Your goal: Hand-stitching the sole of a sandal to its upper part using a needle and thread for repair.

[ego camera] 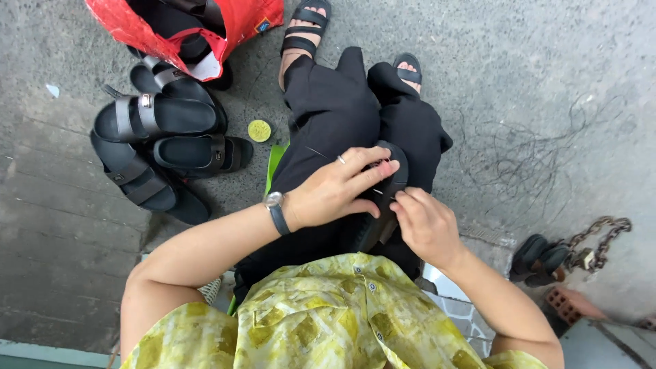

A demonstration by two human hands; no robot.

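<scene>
— Gripping what, exactly?

— Left hand (pixel 335 191) clamped over a black sandal (pixel 391 179) on my lap, fingers curled down across its upper edge, ring and wristwatch (pixel 275 202) showing. Right hand (pixel 424 222) just beside it, fingertips pinched tight at the sandal's edge on something too small to make out, maybe thread; can't tell.

— Where does the sandal sit?

— On my thighs, black trousers (pixel 335 109) under it, roughly upright, sole side mostly hidden by my left palm. Both hands touch it, and they nearly touch each other.

— Around that?

— My feet in black strap sandals at the top of view. Yellow patterned shirt (pixel 328 307) at the bottom. A green stool edge (pixel 275 164) peeks out beside my left thigh.

— Further out?

— On the concrete floor (pixel 519 82), to my left, a pile of black sandals (pixel 160 150) with buckles, overlapping one another. Small round yellow lid (pixel 259 130) between that pile and my leg. Red bag (pixel 232 24) above the pile, open, dark stuff inside. Loose black threads (pixel 533 157) scattered to my right. Rusty chain (pixel 601 239) and a red brick (pixel 567 304) at far right, near a dark object.
</scene>
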